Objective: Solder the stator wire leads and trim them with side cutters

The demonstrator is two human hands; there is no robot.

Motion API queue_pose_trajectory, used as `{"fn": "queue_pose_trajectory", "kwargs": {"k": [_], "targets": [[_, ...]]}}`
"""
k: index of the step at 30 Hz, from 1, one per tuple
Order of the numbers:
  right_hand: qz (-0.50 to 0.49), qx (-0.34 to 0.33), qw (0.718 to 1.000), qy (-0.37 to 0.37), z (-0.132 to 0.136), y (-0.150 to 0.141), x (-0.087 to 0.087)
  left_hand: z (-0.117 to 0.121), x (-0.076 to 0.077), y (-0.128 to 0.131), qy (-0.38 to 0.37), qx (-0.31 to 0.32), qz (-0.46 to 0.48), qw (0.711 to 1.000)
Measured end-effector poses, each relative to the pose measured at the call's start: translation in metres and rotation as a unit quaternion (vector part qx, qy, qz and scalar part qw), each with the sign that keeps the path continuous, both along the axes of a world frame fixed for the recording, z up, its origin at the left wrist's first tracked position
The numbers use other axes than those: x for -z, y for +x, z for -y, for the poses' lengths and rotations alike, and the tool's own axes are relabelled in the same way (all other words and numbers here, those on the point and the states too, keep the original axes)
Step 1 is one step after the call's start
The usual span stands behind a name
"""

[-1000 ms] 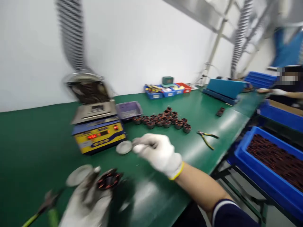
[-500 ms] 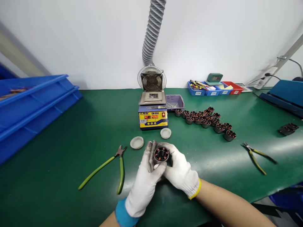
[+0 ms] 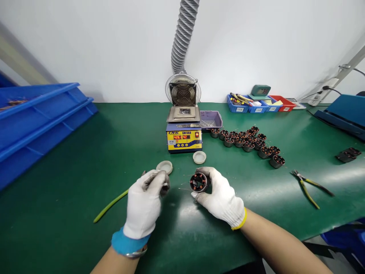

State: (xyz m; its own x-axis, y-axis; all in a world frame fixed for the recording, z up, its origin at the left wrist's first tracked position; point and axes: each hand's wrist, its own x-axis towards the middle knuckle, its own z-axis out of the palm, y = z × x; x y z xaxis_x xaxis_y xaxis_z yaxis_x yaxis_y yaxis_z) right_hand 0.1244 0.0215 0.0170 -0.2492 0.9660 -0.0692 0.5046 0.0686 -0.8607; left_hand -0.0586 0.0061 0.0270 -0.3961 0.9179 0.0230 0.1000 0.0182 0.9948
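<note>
My right hand (image 3: 221, 199), in a white glove with darkened fingertips, grips a round motor stator (image 3: 199, 182) with copper windings. Thin wires stick out from the stator's left side, and its open end faces up. To the left, my gloved left hand (image 3: 144, 205) has its fingers curled together above the cutting pliers, apart from the stator; whatever is between the fingertips is hidden. One green handle of those pliers (image 3: 111, 205) shows beside the left hand. Just beyond the left fingertips is a small pale dish (image 3: 165, 166), and a second pale dish (image 3: 199, 157) lies beyond the stator.
A solder pot (image 3: 184, 137) with a lit display stands ahead under a grey duct hose (image 3: 184, 42). More stators (image 3: 248, 146) are grouped at its right, near a purple tray (image 3: 212, 125). Yellow-handled pliers (image 3: 309, 188) lie right. Blue crates (image 3: 42, 125) stand left; small bins (image 3: 258, 108) line the wall.
My left hand has let go of the stator and moved left, over the green-handled pliers. My right hand keeps the stator, now slightly further right, with wires showing at its left.
</note>
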Motion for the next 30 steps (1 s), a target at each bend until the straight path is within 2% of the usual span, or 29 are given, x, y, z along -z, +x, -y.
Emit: {"fn": "queue_pose_trajectory", "kwargs": {"k": [1,4,6,8,10,12,13,16,17,18,20,22,24,27,28,30], "targets": [[-0.001,0.0,1.0,0.002,0.0,0.0,0.001,0.0,0.002,0.0,-0.005,0.019,0.016,1.0],[-0.003,-0.002,1.0,0.016,-0.001,0.0,0.003,-0.001,0.006,0.004,-0.097,0.173,0.034,0.98],[-0.001,-0.009,1.0,0.025,-0.001,0.0,0.004,-0.002,0.005,0.008,-0.153,0.214,0.05,0.963],[-0.001,-0.018,0.999,0.029,-0.001,0.0,0.005,-0.003,0.002,0.007,-0.155,0.164,0.094,0.97],[-0.004,-0.022,0.999,0.025,-0.003,0.001,0.005,-0.005,0.0,0.003,-0.106,0.078,0.152,0.98],[-0.012,-0.023,0.999,0.02,-0.003,0.001,0.006,-0.007,0.0,-0.003,-0.062,0.03,0.183,0.981],[-0.019,-0.023,0.999,0.018,-0.004,0.001,0.007,-0.007,0.001,-0.004,-0.059,0.038,0.182,0.981],[-0.043,-0.029,0.999,0.013,-0.005,0.001,0.011,-0.006,0.004,0.0,-0.116,0.151,0.122,0.974],[-0.054,-0.033,0.998,0.009,-0.005,0.0,0.013,-0.005,0.005,0.002,-0.13,0.172,0.104,0.971],[-0.072,-0.039,0.997,-0.002,-0.006,-0.001,0.014,-0.005,0.004,0.004,-0.135,0.167,0.097,0.972],[-0.141,-0.051,0.987,-0.057,-0.009,-0.003,0.015,-0.006,0.003,0.005,-0.115,0.099,0.12,0.981],[-0.244,-0.057,0.958,-0.139,-0.012,-0.005,0.015,-0.009,0.002,0.001,-0.069,0.016,0.173,0.982],[-0.352,-0.05,0.909,-0.215,-0.015,-0.006,0.014,-0.012,0.005,-0.003,-0.033,-0.033,0.223,0.974],[-0.465,-0.024,0.835,-0.293,-0.019,-0.007,0.013,-0.013,0.012,-0.002,-0.045,-0.027,0.246,0.968],[-0.484,-0.016,0.817,-0.313,-0.02,-0.006,0.013,-0.011,0.015,0.001,-0.064,-0.011,0.235,0.97],[-0.497,-0.008,0.799,-0.339,-0.021,-0.005,0.015,-0.007,0.02,0.011,-0.103,0.028,0.202,0.973]]}}
